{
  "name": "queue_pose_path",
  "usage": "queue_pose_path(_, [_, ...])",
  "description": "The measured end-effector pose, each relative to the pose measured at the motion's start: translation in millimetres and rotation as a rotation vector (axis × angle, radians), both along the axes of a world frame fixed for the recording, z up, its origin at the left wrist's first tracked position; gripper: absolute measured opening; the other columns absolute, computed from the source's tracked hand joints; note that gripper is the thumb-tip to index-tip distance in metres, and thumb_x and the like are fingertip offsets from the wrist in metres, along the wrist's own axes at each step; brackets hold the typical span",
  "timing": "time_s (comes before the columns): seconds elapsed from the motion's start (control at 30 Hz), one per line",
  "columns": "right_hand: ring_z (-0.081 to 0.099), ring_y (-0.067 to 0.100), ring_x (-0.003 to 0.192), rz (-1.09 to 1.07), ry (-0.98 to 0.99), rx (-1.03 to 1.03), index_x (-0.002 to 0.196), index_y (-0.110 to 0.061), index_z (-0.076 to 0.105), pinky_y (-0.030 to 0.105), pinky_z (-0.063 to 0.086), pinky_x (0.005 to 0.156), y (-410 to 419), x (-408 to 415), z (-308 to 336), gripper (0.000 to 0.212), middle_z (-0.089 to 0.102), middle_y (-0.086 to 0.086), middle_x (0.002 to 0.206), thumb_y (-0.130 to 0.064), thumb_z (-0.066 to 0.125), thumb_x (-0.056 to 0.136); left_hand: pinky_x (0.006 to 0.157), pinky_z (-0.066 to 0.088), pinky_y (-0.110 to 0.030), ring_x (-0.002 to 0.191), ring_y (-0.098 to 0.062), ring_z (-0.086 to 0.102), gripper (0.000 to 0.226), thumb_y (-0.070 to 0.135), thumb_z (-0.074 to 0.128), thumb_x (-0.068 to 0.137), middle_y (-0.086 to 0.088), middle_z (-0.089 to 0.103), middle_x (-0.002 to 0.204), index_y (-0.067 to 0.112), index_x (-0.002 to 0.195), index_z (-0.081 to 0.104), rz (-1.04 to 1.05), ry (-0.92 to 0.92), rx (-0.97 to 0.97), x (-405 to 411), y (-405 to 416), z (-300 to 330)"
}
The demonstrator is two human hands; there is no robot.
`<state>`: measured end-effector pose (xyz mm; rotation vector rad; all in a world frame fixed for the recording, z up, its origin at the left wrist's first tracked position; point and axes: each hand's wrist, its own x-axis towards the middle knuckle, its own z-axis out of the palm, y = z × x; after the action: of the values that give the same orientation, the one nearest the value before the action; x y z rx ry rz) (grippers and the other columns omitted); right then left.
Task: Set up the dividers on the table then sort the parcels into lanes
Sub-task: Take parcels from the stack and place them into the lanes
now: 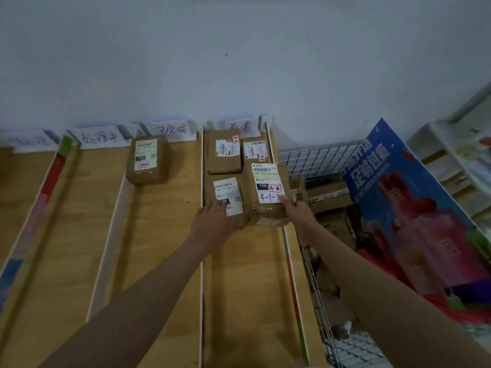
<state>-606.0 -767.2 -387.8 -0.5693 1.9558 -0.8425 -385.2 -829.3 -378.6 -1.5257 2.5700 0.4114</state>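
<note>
Wire basket [313,160] rt of parcels [267,193]

Right lane: I count 4 parcels between 2 dividers [202,208].
Left hand [212,221]: flat on the near-left parcel [225,200].
Right hand [299,209]: grips the "4-1-3" parcel [267,193].
Middle lane: 1 lone parcel [147,162].

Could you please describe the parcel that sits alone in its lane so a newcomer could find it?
On the wooden table, find the third lane from the left. At its far end, by the wall, lies the lone brown taped cardboard parcel. The other parcels are crowded together in the neighbouring right lane.
</note>
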Motion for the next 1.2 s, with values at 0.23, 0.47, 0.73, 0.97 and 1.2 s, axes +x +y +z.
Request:
queue_pose_path(0.23, [0.058,0.019,0.096,0.045,-0.030,0.016,0.120,-0.003,0.060,0.021,0.043,0.062,-23,-12,-26,0.050,0.064,0.009,0.110,-0.047,0.048,0.099,0.100,0.042,-0.037,0.122,-0.023,0.049,0.051,0.039,0.039,0.099,-0.004,0.049,0.138,0.013,0.143,0.039,0.009,-0.024,0.011,-17,-12,-19])
queue_pose_path(0.47, [0.056,0.016,0.090,0.070,-0.030,0.020,0.118,-0.003,0.061,0.020,0.041,0.060,-34,-18,-40,0.050,0.062,0.008,0.107,-0.046,0.046,0.100,0.100,0.039,-0.038,0.126,-0.024,0.048,0.052,0.044,0.032,0.100,-0.004,0.046,0.142,0.017,0.143,0.042,-0.014,-0.108,0.040,-20,-15,-37])
queue_pose_path(0.73, [0.057,0.017,0.094,0.057,-0.009,0.058,0.120,-0.002,0.060,0.022,0.043,0.062,-36,-21,-55,0.048,0.061,0.008,0.111,-0.044,0.048,0.100,0.105,0.036,-0.038,0.128,-0.025,0.046,0.051,0.046,0.033,0.100,-0.006,0.042,0.144,0.014,0.138,0.047,0.006,-0.107,0.075,-13,-16,-45])
queue_pose_path(0.97, [0.049,0.031,0.122,0.055,0.048,0.091,0.133,-0.001,0.047,0.048,0.044,0.106,-47,-7,-59,0.080,0.037,0.014,0.141,-0.065,0.053,0.085,0.105,0.035,-0.038,0.128,-0.024,0.047,0.051,0.047,0.034,0.100,-0.005,0.042,0.146,0.015,0.138,0.047,0.017,-0.108,0.063,-7,-19,-45])
queue_pose_path(1.2, [0.037,0.036,0.133,0.073,0.165,0.113,0.141,-0.005,0.033,0.050,0.039,0.109,-56,-3,-64,0.073,0.026,0.017,0.145,-0.046,0.064,0.090,0.107,0.032,-0.036,0.131,-0.023,0.043,0.050,0.046,0.035,0.100,-0.003,0.041,0.146,0.015,0.138,0.048,0.006,-0.092,0.023,-6,-20,-45])
